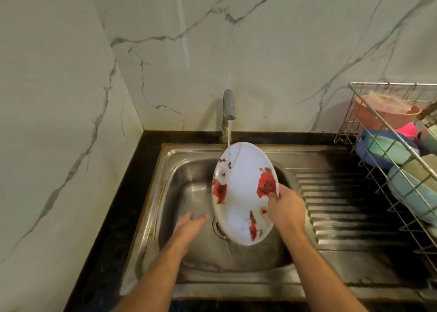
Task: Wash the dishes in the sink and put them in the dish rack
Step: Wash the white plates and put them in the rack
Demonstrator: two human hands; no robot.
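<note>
**Plate under running tap, held over sink basin**

Plate [241,193], white with red rose print, is held tilted on edge over the sink [189,276] basin, just right of centre frame.

Left hand [189,226], at 7 o'clock from the plate, hangs over the basin with fingers straight and slightly apart, holding nothing and clear of the plate.

Tap [229,106], at 12 o'clock from the plate, is running; the stream lands on the plate's upper rim.

Right hand [286,210] grips the plate's rim at 4 o'clock, fingers clamped on it with the thumb on the printed face.

Ribbed draining board [343,207] lies right of the basin, set in a black counter [132,181].

Dish rack [369,127], a wire one at 3 o'clock on the frame edge, holds a pink bowl [378,115] and blue and teal dishes.
</note>
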